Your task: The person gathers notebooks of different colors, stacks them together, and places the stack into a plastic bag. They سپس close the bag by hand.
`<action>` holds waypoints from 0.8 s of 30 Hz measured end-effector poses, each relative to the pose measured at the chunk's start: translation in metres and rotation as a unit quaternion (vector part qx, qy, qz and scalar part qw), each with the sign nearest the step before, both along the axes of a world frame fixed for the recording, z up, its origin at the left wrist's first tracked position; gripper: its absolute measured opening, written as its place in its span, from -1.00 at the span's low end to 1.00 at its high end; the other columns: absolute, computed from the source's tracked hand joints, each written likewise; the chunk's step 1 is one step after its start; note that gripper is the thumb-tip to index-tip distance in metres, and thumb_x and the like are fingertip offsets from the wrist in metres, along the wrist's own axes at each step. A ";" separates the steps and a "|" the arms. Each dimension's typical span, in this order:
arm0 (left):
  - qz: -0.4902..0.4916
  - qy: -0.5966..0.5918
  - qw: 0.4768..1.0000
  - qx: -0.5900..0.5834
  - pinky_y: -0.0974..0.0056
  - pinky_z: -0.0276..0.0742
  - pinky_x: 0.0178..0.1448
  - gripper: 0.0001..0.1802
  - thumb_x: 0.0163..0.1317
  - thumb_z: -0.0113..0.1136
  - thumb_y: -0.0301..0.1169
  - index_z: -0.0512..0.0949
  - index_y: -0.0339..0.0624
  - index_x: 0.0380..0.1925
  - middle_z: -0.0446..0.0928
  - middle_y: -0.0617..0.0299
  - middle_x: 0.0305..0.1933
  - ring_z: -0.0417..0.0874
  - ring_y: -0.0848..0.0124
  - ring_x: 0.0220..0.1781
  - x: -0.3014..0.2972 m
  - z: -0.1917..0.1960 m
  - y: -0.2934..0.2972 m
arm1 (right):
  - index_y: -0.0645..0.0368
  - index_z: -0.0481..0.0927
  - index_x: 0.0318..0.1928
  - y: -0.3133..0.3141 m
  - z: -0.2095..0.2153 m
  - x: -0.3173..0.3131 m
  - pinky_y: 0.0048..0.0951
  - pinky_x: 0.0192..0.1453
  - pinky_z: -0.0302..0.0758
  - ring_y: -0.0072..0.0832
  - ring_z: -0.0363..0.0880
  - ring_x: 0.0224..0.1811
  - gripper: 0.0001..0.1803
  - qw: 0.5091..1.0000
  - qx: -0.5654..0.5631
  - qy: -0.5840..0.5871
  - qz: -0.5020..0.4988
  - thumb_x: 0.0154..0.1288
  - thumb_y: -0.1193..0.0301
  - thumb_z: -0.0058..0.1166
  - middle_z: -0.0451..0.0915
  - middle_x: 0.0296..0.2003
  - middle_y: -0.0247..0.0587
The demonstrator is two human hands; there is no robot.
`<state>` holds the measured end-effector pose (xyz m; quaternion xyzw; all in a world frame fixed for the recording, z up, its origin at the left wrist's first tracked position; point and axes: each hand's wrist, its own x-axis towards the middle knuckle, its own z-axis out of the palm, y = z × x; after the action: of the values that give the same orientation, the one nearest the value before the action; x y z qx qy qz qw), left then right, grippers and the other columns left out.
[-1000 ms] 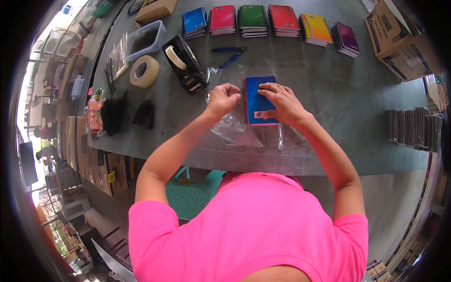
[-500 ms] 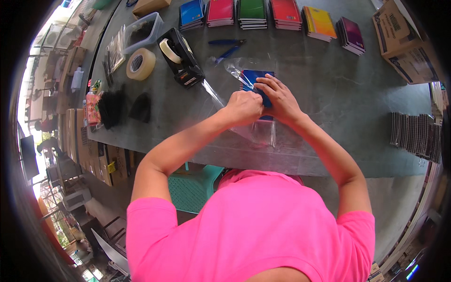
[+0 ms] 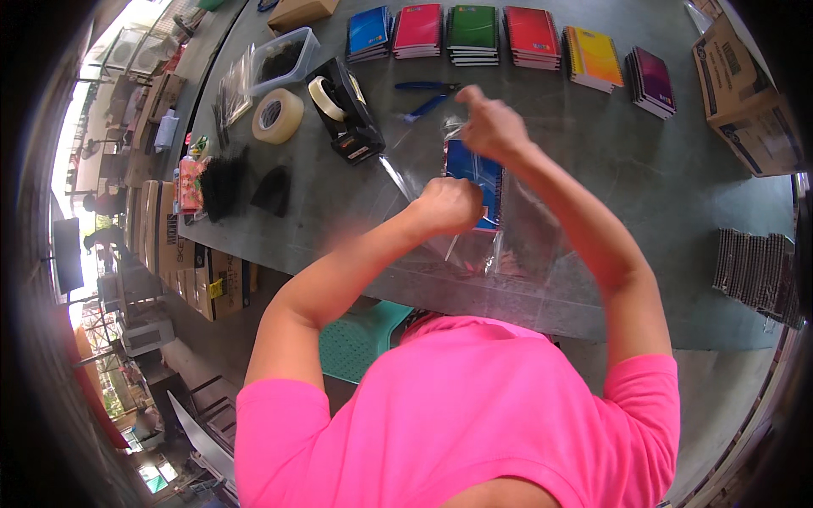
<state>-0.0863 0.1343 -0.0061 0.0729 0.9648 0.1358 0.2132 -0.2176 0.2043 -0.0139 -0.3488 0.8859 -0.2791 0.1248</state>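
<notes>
A blue spiral notebook [image 3: 477,161] lies on clear plastic film [image 3: 508,258] in front of me. My left hand [image 3: 453,206] is closed in a fist over its lower left part; what the fingers hold is hidden, though a thin pale strip shows just below them. Beyond the notebook's top edge, my right hand [image 3: 494,127] is raised, its index finger stretched out and the other fingers partly curled and slightly blurred. It is close to the tip of the blue-handled cutting pliers [image 3: 426,100], with no visible grip on them.
Left of the notebook stands a black tape dispenser [image 3: 343,110], with a tape roll [image 3: 278,116] and a clear plastic tub [image 3: 288,63] beyond. Coloured notebook stacks [image 3: 474,35] line the back. A cardboard box [image 3: 745,93] and a stack of dark spiral-bound items [image 3: 754,269] stand at right.
My right hand has lifted off the notebook and moved away from me toward the pliers, uncovering the blue cover. My left hand remains closed on the notebook. The whole view has shifted slightly.
</notes>
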 end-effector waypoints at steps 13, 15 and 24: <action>0.186 -0.013 0.956 0.228 0.11 0.46 -0.18 -0.59 0.26 -0.02 -0.08 0.55 -0.26 -0.34 0.59 0.07 -0.37 0.59 0.09 -0.28 0.018 -0.019 -0.042 | 0.10 0.59 -0.12 0.089 -0.024 0.061 -0.33 0.06 0.44 -0.32 0.45 0.01 -0.65 0.968 -0.043 0.115 0.221 -0.01 0.36 0.21 0.55 -0.07 -0.34; 0.308 0.093 0.924 0.207 0.11 0.45 -0.20 -0.63 0.23 0.03 -0.11 0.56 -0.22 -0.35 0.58 0.10 -0.37 0.58 0.13 -0.28 0.050 -0.035 -0.069 | 0.12 0.61 -0.19 0.090 -0.031 0.066 -0.34 0.08 0.44 -0.32 0.45 0.02 -0.70 0.971 -0.051 0.131 0.195 0.00 0.35 0.22 0.55 -0.07 -0.34; 0.178 0.487 0.841 0.154 0.10 0.45 -0.15 -0.84 0.17 0.16 -0.33 0.55 -0.18 -0.36 0.55 0.13 -0.36 0.53 0.13 -0.21 0.022 -0.057 -0.092 | 0.05 0.61 -0.43 0.064 -0.014 0.069 -0.31 -0.13 0.37 -0.36 0.46 -0.13 -0.78 0.981 0.050 0.149 0.118 0.16 0.20 0.10 0.53 -0.29 -0.42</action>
<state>-0.0645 0.0426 -0.0628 -0.0116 0.9073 0.2652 -0.3262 -0.1489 0.2687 -0.0283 -0.4819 0.8600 -0.1629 0.0410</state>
